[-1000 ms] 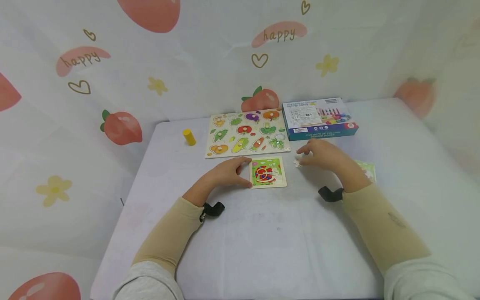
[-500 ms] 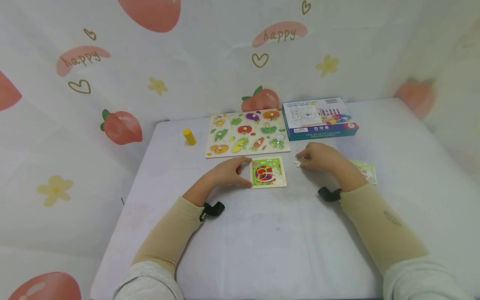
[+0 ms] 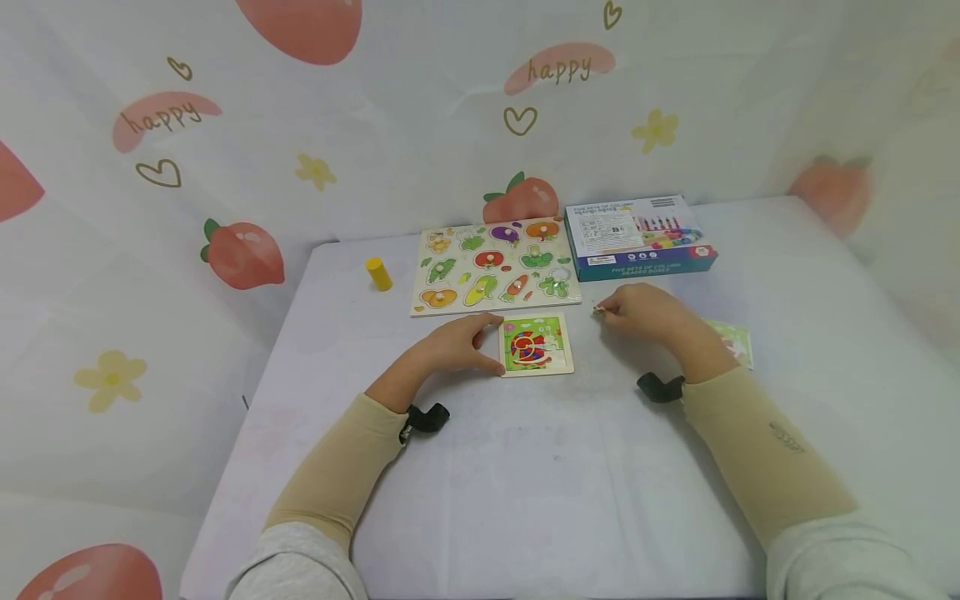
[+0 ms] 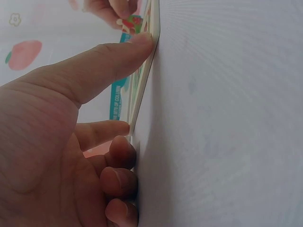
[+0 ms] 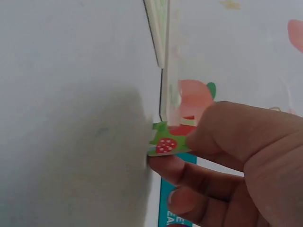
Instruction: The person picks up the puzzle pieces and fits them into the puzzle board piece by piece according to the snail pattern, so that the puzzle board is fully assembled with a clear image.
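Note:
A small square jigsaw tray (image 3: 568,354) with a red and blue snail picture lies flat on the table. My left hand (image 3: 459,343) holds it by the left side, thumb at the near corner, index finger at the far one. The left wrist view has the thumb on the tray's edge (image 4: 141,92), the other fingers curled below. Right of the tray, my right hand (image 3: 648,315) pinches a jigsaw piece (image 5: 165,142) between thumb and fingers. That piece is green and red with a white-dotted red patch, and stands tilted on edge in the right wrist view, close to the tabletop.
A vegetable peg puzzle board (image 3: 465,283) lies behind the tray. Next to it is a blue-green box (image 3: 637,237). A yellow cylinder (image 3: 378,274) stands at the left. Partly behind my right wrist lies a green picture card (image 3: 738,342).
My right hand has closed its thumb and fingers on the jigsaw piece, which lay flat on the table, and tipped it up slightly. My left hand and the tray have stayed in place.

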A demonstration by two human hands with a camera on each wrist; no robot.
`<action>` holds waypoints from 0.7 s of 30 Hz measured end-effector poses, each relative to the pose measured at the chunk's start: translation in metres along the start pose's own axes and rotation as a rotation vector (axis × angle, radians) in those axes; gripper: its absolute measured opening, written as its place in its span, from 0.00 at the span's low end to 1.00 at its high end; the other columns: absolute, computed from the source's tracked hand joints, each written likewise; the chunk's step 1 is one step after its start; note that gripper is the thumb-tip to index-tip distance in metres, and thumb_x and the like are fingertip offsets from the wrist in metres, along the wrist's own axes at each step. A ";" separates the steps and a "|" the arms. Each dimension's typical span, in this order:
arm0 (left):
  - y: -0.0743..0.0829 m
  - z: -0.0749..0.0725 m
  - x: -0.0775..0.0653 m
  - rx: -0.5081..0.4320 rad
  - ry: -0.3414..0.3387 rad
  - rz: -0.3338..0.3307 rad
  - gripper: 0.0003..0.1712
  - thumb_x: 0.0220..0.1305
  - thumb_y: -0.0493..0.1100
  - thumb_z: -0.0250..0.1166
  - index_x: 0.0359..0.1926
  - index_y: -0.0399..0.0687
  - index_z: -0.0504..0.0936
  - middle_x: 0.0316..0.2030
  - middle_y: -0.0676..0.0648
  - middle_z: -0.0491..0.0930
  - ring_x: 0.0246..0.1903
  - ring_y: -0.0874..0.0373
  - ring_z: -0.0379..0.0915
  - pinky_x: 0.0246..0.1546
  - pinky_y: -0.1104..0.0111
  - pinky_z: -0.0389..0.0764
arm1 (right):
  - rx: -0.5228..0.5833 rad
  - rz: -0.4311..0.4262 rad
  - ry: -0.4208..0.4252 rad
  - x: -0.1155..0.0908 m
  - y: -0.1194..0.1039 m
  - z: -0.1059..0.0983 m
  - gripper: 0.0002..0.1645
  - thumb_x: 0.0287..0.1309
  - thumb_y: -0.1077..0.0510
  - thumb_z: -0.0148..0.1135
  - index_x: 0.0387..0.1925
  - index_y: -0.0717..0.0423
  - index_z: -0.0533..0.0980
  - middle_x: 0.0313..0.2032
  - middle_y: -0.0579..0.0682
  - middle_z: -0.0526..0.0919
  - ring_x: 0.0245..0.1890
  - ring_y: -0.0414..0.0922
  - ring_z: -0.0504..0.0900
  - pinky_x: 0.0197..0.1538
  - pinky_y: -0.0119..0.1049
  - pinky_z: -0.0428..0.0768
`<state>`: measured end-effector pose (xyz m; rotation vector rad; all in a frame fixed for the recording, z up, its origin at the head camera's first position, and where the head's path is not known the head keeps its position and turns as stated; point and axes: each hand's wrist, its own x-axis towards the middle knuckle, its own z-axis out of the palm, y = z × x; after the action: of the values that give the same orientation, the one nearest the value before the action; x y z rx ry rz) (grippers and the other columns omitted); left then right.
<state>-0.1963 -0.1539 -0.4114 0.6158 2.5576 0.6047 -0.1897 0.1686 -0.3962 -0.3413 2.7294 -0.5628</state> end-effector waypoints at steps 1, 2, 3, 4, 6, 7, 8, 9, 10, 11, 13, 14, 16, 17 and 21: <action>0.000 0.000 0.000 0.002 0.001 0.001 0.52 0.41 0.64 0.74 0.68 0.63 0.62 0.36 0.48 0.68 0.38 0.57 0.64 0.37 0.63 0.64 | -0.001 -0.006 0.008 0.000 0.000 0.000 0.19 0.61 0.55 0.57 0.50 0.58 0.80 0.46 0.56 0.81 0.30 0.47 0.74 0.35 0.40 0.71; 0.000 0.000 0.000 0.003 0.003 0.003 0.52 0.41 0.64 0.74 0.68 0.63 0.62 0.35 0.48 0.68 0.38 0.57 0.64 0.37 0.62 0.64 | 0.001 -0.006 0.017 0.001 0.000 0.000 0.18 0.61 0.55 0.57 0.50 0.59 0.79 0.46 0.56 0.82 0.30 0.46 0.74 0.35 0.40 0.72; -0.001 0.000 0.000 0.002 0.004 0.005 0.52 0.41 0.64 0.74 0.68 0.63 0.62 0.36 0.48 0.68 0.38 0.57 0.64 0.37 0.62 0.64 | 0.005 -0.004 0.023 0.001 0.000 0.000 0.18 0.62 0.55 0.58 0.50 0.59 0.79 0.46 0.56 0.82 0.30 0.46 0.74 0.37 0.41 0.73; -0.001 0.000 0.000 0.003 0.005 0.006 0.52 0.41 0.64 0.74 0.68 0.63 0.62 0.36 0.49 0.68 0.38 0.57 0.64 0.38 0.62 0.64 | 0.006 -0.002 0.033 0.001 -0.001 0.000 0.18 0.62 0.55 0.58 0.50 0.58 0.79 0.46 0.55 0.82 0.31 0.46 0.75 0.39 0.42 0.74; -0.001 0.000 0.000 0.002 0.005 0.007 0.52 0.41 0.64 0.74 0.68 0.63 0.62 0.37 0.49 0.68 0.40 0.57 0.63 0.39 0.62 0.65 | 0.001 -0.005 0.058 0.001 -0.001 0.000 0.17 0.62 0.55 0.58 0.50 0.57 0.79 0.46 0.55 0.82 0.33 0.47 0.75 0.44 0.44 0.75; 0.000 0.000 0.000 0.000 0.005 0.007 0.52 0.41 0.64 0.74 0.68 0.63 0.62 0.37 0.49 0.68 0.40 0.57 0.64 0.39 0.62 0.65 | 0.000 -0.005 0.072 0.000 -0.001 0.000 0.17 0.62 0.55 0.59 0.50 0.57 0.79 0.46 0.54 0.82 0.35 0.47 0.75 0.46 0.46 0.75; 0.000 0.000 -0.001 -0.001 0.003 0.006 0.52 0.41 0.64 0.74 0.68 0.63 0.62 0.37 0.49 0.68 0.40 0.57 0.64 0.40 0.61 0.65 | -0.001 -0.004 0.088 0.000 -0.002 0.000 0.17 0.62 0.55 0.59 0.51 0.56 0.79 0.46 0.54 0.82 0.36 0.48 0.75 0.48 0.47 0.75; 0.000 0.000 -0.001 -0.002 0.002 0.005 0.52 0.41 0.64 0.74 0.68 0.63 0.62 0.38 0.49 0.68 0.40 0.57 0.63 0.40 0.61 0.65 | -0.004 -0.009 0.107 -0.001 -0.002 0.000 0.17 0.61 0.55 0.60 0.51 0.56 0.79 0.45 0.54 0.82 0.36 0.48 0.75 0.48 0.48 0.74; 0.000 0.000 -0.001 -0.002 0.001 0.005 0.52 0.41 0.64 0.74 0.68 0.63 0.62 0.37 0.49 0.68 0.40 0.57 0.64 0.39 0.61 0.65 | -0.012 -0.019 0.127 -0.002 -0.003 -0.001 0.17 0.61 0.56 0.60 0.51 0.56 0.79 0.44 0.54 0.82 0.36 0.49 0.75 0.48 0.48 0.74; 0.000 0.000 -0.001 -0.002 0.001 0.005 0.52 0.41 0.64 0.74 0.68 0.63 0.62 0.37 0.48 0.69 0.39 0.57 0.64 0.39 0.62 0.65 | -0.018 -0.030 0.147 -0.003 -0.003 -0.002 0.17 0.60 0.56 0.61 0.51 0.56 0.79 0.43 0.54 0.82 0.36 0.49 0.75 0.47 0.47 0.74; 0.000 0.000 0.000 -0.006 0.000 0.002 0.52 0.40 0.65 0.74 0.68 0.63 0.62 0.36 0.48 0.69 0.38 0.57 0.64 0.37 0.62 0.65 | -0.027 -0.056 0.191 -0.006 -0.005 -0.005 0.17 0.60 0.56 0.61 0.49 0.56 0.80 0.40 0.53 0.82 0.35 0.49 0.75 0.45 0.46 0.75; 0.000 0.000 0.000 -0.007 0.001 0.001 0.53 0.40 0.65 0.74 0.68 0.63 0.62 0.35 0.48 0.69 0.37 0.57 0.64 0.35 0.63 0.65 | -0.031 -0.067 0.210 -0.007 -0.007 -0.007 0.16 0.59 0.57 0.61 0.49 0.56 0.80 0.39 0.52 0.82 0.34 0.48 0.75 0.43 0.44 0.75; -0.001 0.000 0.001 -0.008 0.002 0.000 0.53 0.40 0.65 0.74 0.68 0.64 0.63 0.34 0.48 0.69 0.35 0.57 0.65 0.33 0.63 0.65 | -0.038 -0.089 0.244 -0.011 -0.010 -0.010 0.16 0.59 0.57 0.62 0.49 0.55 0.80 0.37 0.51 0.82 0.33 0.48 0.74 0.39 0.42 0.74; -0.001 0.000 0.001 -0.006 0.003 -0.002 0.53 0.40 0.66 0.74 0.68 0.64 0.63 0.34 0.48 0.69 0.35 0.57 0.65 0.32 0.64 0.65 | -0.035 -0.097 0.256 -0.013 -0.012 -0.013 0.17 0.59 0.57 0.62 0.50 0.55 0.79 0.37 0.51 0.82 0.32 0.48 0.74 0.38 0.42 0.74; -0.002 0.001 0.002 -0.003 0.001 0.004 0.53 0.40 0.66 0.74 0.68 0.63 0.62 0.35 0.48 0.69 0.37 0.57 0.64 0.36 0.63 0.65 | -0.033 -0.101 0.291 -0.022 -0.019 -0.020 0.23 0.58 0.57 0.64 0.56 0.53 0.75 0.36 0.51 0.82 0.31 0.48 0.74 0.34 0.40 0.73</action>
<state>-0.1979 -0.1545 -0.4143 0.6196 2.5563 0.6104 -0.1740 0.1647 -0.3647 -0.4390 3.0172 -0.6393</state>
